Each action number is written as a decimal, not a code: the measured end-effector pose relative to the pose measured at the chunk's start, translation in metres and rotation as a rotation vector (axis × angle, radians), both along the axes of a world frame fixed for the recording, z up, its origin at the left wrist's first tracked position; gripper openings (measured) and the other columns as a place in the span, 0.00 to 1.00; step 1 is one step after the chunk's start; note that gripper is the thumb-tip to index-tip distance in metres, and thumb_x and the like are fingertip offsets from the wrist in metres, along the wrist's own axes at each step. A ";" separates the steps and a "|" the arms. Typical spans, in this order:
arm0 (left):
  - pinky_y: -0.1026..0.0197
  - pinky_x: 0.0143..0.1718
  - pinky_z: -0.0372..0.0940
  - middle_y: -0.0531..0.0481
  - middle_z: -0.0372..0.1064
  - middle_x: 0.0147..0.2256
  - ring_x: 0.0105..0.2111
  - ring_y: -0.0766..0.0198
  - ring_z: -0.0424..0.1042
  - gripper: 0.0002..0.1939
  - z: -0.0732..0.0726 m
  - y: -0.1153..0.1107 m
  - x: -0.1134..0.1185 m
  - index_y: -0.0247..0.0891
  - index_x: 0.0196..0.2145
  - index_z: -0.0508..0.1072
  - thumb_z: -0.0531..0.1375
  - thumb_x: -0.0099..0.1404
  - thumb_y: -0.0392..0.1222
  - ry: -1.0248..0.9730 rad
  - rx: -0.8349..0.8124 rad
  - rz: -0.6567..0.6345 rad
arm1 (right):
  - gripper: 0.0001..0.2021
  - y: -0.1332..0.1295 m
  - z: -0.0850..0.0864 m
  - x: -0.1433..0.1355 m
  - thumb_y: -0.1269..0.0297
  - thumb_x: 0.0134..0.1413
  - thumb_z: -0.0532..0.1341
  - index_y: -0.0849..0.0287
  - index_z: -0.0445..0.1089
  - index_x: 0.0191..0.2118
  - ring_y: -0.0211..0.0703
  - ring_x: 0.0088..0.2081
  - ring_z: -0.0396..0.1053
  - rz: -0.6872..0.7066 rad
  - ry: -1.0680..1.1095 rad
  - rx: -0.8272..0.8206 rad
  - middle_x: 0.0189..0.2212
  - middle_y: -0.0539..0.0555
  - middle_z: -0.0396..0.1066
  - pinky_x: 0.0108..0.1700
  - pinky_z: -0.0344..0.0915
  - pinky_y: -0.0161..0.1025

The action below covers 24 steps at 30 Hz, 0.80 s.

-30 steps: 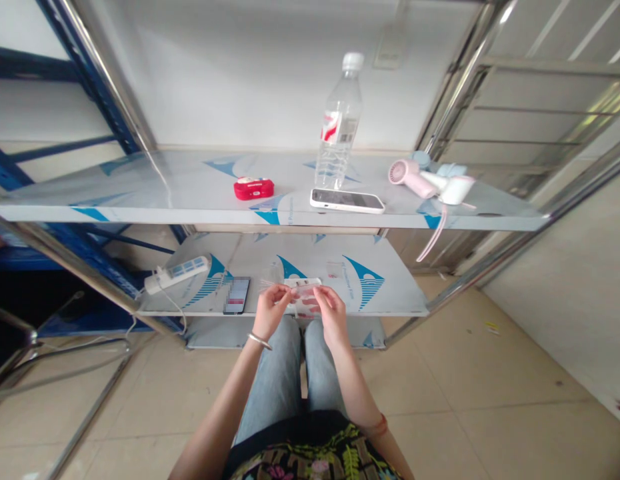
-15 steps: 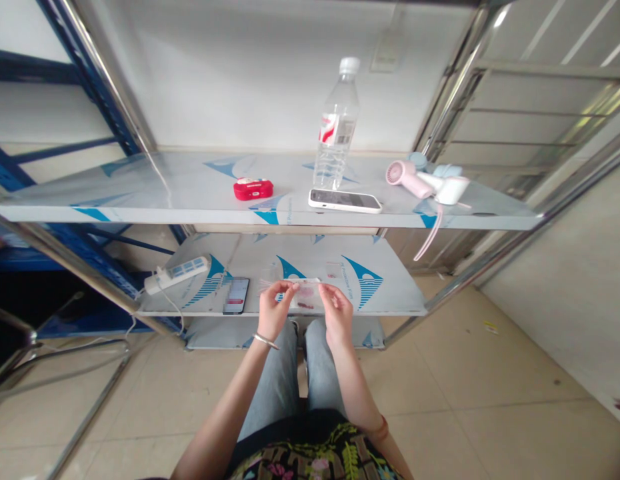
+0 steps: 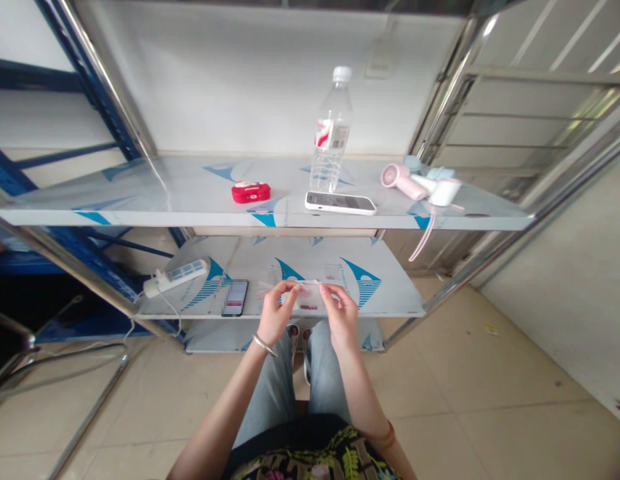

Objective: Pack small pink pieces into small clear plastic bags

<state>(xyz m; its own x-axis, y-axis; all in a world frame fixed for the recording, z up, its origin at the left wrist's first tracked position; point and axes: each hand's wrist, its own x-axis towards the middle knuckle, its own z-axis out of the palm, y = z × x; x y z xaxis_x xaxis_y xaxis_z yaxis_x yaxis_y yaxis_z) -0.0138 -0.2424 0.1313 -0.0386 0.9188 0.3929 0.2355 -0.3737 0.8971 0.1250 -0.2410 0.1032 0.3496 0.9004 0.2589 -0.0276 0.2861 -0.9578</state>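
Above the lower shelf, my left hand [image 3: 277, 310] and my right hand [image 3: 340, 310] are raised close together, thumb and fingertips of each pinched. A thin pale strand [image 3: 310, 283] stretches between the two pinches; it is too fine to tell exactly what it is. Behind and below it, small dark red pieces [image 3: 309, 307] lie near the shelf's front edge, seemingly on or in clear plastic. Fine pinkish threads [image 3: 265, 288] show just left of my left hand. The fingertips cover both ends of the strand.
The lower shelf [image 3: 395, 293] also carries a dark phone [image 3: 235, 297] and a white power strip [image 3: 176, 277]. On the upper shelf [image 3: 190, 193] are a red case [image 3: 251, 192], a clear bottle [image 3: 331, 133], a white-edged phone [image 3: 340, 203] and a pink handheld fan [image 3: 403, 181].
The view has shifted slightly. Both hands stay pinched in nearly the same place, with the pale strand still between them. The shelf objects have not moved.
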 end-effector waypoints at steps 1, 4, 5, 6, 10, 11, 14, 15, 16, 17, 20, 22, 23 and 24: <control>0.63 0.39 0.64 0.48 0.74 0.32 0.34 0.63 0.72 0.14 0.002 0.000 -0.001 0.36 0.32 0.74 0.57 0.64 0.49 0.008 0.009 -0.008 | 0.13 0.000 0.002 0.002 0.53 0.51 0.64 0.59 0.75 0.34 0.45 0.41 0.70 0.038 -0.013 -0.002 0.36 0.55 0.74 0.45 0.63 0.41; 0.64 0.39 0.64 0.49 0.74 0.31 0.34 0.63 0.72 0.12 0.015 0.002 -0.005 0.36 0.31 0.73 0.59 0.63 0.49 0.079 0.041 -0.059 | 0.12 0.004 0.013 0.010 0.54 0.50 0.65 0.58 0.75 0.33 0.45 0.39 0.70 0.231 -0.108 -0.004 0.34 0.54 0.74 0.42 0.64 0.39; 0.64 0.38 0.64 0.49 0.74 0.31 0.33 0.63 0.72 0.12 0.021 0.004 -0.006 0.36 0.31 0.74 0.60 0.62 0.49 0.122 0.051 -0.084 | 0.12 0.006 0.019 0.014 0.54 0.50 0.65 0.58 0.75 0.33 0.44 0.39 0.70 0.294 -0.156 0.007 0.34 0.54 0.74 0.42 0.64 0.39; 0.64 0.38 0.63 0.49 0.74 0.30 0.33 0.63 0.72 0.12 0.027 0.006 -0.008 0.37 0.30 0.74 0.60 0.62 0.49 0.167 0.058 -0.107 | 0.11 0.008 0.026 0.017 0.55 0.51 0.65 0.59 0.75 0.33 0.44 0.38 0.70 0.340 -0.207 0.029 0.33 0.54 0.73 0.42 0.63 0.38; 0.65 0.36 0.63 0.50 0.74 0.29 0.31 0.64 0.72 0.12 0.046 0.013 -0.013 0.37 0.29 0.74 0.60 0.62 0.49 0.234 0.069 -0.170 | 0.11 0.013 0.053 0.026 0.56 0.52 0.64 0.59 0.74 0.31 0.42 0.38 0.69 0.376 -0.370 0.154 0.31 0.53 0.72 0.43 0.63 0.38; 0.65 0.36 0.63 0.50 0.75 0.29 0.31 0.64 0.72 0.12 0.047 0.014 -0.013 0.37 0.29 0.74 0.60 0.62 0.49 0.228 0.066 -0.179 | 0.11 0.014 0.058 0.027 0.56 0.52 0.64 0.59 0.74 0.31 0.42 0.37 0.68 0.373 -0.394 0.177 0.31 0.53 0.71 0.43 0.63 0.38; 0.65 0.37 0.64 0.49 0.75 0.29 0.32 0.64 0.72 0.13 0.046 0.017 -0.014 0.37 0.30 0.74 0.59 0.62 0.50 0.206 0.051 -0.186 | 0.11 0.015 0.066 0.028 0.56 0.53 0.63 0.59 0.73 0.30 0.42 0.37 0.68 0.372 -0.434 0.201 0.31 0.53 0.71 0.42 0.63 0.38; 0.65 0.36 0.64 0.49 0.75 0.29 0.31 0.64 0.72 0.13 0.044 0.017 -0.015 0.37 0.30 0.74 0.59 0.63 0.50 0.208 0.043 -0.190 | 0.11 0.015 0.066 0.028 0.56 0.53 0.62 0.59 0.73 0.30 0.42 0.37 0.68 0.379 -0.447 0.198 0.31 0.53 0.71 0.42 0.63 0.38; 0.65 0.36 0.64 0.49 0.75 0.29 0.31 0.64 0.72 0.13 0.042 0.018 -0.015 0.37 0.30 0.74 0.59 0.63 0.50 0.218 0.034 -0.196 | 0.11 0.015 0.066 0.028 0.56 0.54 0.62 0.59 0.73 0.30 0.42 0.37 0.68 0.394 -0.461 0.187 0.31 0.52 0.71 0.42 0.64 0.38; 0.65 0.36 0.64 0.49 0.75 0.29 0.31 0.64 0.72 0.14 0.040 0.018 -0.016 0.37 0.30 0.74 0.59 0.63 0.50 0.237 0.026 -0.202 | 0.11 0.015 0.065 0.027 0.56 0.54 0.62 0.58 0.73 0.30 0.42 0.37 0.68 0.415 -0.478 0.169 0.31 0.52 0.71 0.41 0.63 0.38; 0.64 0.34 0.64 0.49 0.75 0.28 0.30 0.64 0.72 0.12 0.037 0.017 -0.017 0.38 0.29 0.74 0.58 0.62 0.49 0.323 0.013 -0.230 | 0.09 0.014 0.061 0.026 0.58 0.55 0.60 0.58 0.73 0.32 0.42 0.36 0.68 0.529 -0.537 0.106 0.31 0.51 0.72 0.39 0.63 0.37; 0.64 0.33 0.63 0.50 0.74 0.29 0.30 0.64 0.71 0.10 0.037 0.014 -0.017 0.39 0.29 0.74 0.58 0.62 0.46 0.381 0.020 -0.248 | 0.09 0.012 0.060 0.026 0.61 0.56 0.58 0.58 0.74 0.33 0.41 0.34 0.68 0.618 -0.573 0.086 0.31 0.51 0.73 0.38 0.63 0.36; 0.64 0.33 0.63 0.50 0.74 0.29 0.30 0.64 0.71 0.09 0.036 0.013 -0.016 0.39 0.30 0.74 0.57 0.62 0.44 0.403 0.026 -0.254 | 0.08 0.011 0.060 0.026 0.63 0.56 0.58 0.59 0.74 0.33 0.40 0.34 0.68 0.650 -0.592 0.087 0.31 0.51 0.74 0.38 0.63 0.36; 0.64 0.33 0.63 0.51 0.74 0.28 0.29 0.65 0.71 0.08 0.036 0.011 -0.015 0.39 0.30 0.74 0.57 0.62 0.43 0.418 0.032 -0.259 | 0.08 0.010 0.060 0.027 0.64 0.56 0.58 0.59 0.74 0.33 0.40 0.33 0.69 0.671 -0.613 0.091 0.30 0.51 0.74 0.37 0.63 0.36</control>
<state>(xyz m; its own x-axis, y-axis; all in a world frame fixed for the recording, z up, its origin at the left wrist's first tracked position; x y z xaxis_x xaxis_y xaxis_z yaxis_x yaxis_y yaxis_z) -0.0289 -0.2313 0.1669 0.3567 0.8646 0.3540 0.4689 -0.4934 0.7326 0.1522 -0.2306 0.1631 -0.4621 0.8323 0.3062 0.2912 0.4685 -0.8341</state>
